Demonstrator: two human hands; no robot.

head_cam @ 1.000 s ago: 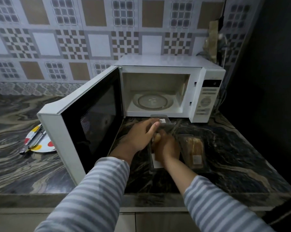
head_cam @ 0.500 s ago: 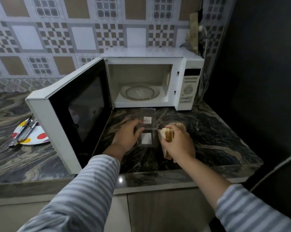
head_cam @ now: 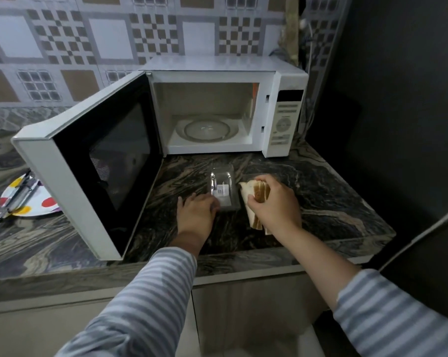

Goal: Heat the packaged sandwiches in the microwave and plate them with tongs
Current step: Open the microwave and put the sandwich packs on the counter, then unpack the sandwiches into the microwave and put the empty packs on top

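Note:
The white microwave stands on the counter with its door swung wide to the left. Its glass turntable is bare. In front of it lies an open, clear plastic sandwich package with a white label and nothing inside. My left hand presses on the package's near end. My right hand, just right of the package, grips a bare sandwich of several bread slices, held a little above the counter. A second package is faintly visible behind my right hand.
A white plate with coloured dots sits on the counter left of the door, with metal tongs lying on it. The dark marbled counter ends at a dark wall on the right. Cables hang behind the microwave.
My right hand has pulled the sandwich out of the clear package and carried it to the right. My left hand stayed on the package, which now lies empty.

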